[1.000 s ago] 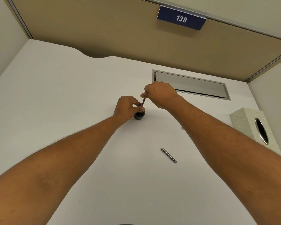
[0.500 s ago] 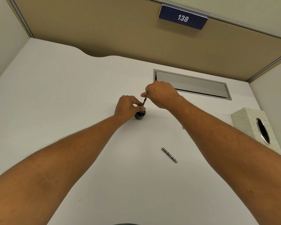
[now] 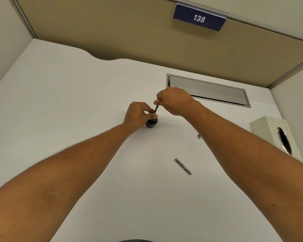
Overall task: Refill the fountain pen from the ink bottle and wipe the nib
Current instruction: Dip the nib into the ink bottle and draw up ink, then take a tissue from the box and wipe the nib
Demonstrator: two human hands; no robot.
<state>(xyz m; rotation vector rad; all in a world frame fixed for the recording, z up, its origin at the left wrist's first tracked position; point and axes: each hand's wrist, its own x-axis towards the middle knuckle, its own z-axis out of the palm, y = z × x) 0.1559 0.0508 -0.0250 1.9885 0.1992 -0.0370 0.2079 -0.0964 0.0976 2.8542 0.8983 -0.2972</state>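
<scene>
Pen [image 3: 156,109] stands nib-down in the ink bottle [image 3: 151,122] mid-desk [image 3: 59,102], left hand [image 3: 138,113] pinching its lower end, right hand [image 3: 173,102] gripping the top. A sideways tug could tip the bottle and spill ink.

A thin pen [image 3: 156,109] stands tilted in a round black ink bottle [image 3: 151,122]; its steel barrel [image 3: 183,166] lies at four o'clock.

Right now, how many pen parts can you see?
2: the pen section gripped by both hands over the ink bottle, and the metal barrel lying nearer on the desk. Others may be hidden.
</scene>
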